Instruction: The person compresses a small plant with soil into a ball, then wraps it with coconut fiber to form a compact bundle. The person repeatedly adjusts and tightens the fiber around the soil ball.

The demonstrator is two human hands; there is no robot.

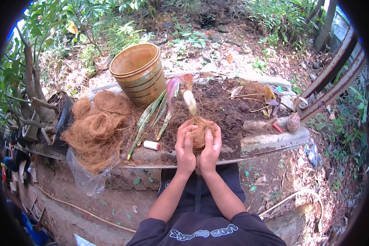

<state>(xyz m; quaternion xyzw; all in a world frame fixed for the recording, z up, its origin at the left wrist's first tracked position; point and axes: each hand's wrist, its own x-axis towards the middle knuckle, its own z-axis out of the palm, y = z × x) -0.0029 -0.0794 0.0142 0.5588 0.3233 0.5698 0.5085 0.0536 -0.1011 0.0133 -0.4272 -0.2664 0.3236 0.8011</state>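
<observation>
Between my left hand (184, 150) and my right hand (211, 150) sits a ball of brown coconut fibre (199, 136), cupped from both sides near the table's front edge. A plant (173, 95) with purple and pale leaves rises from its top. Dark loose soil (223, 107) spreads behind and to the right of the ball. Left of my hands lie a spool of white thread (151, 145) and several long mottled green leaves (147, 118). A large heap of loose coconut fibre (100, 129) rests farther left, partly on a clear plastic bag (87, 175).
A weathered plastic bucket (138, 75) stands behind the leaves. At the right end are a small thread-wrapped ball with a plant (293, 122), a red stick-like object (277, 128) and rusty metal bars (329, 77). A potted shrub (38, 92) borders the left. A hose (89, 212) crosses the ground.
</observation>
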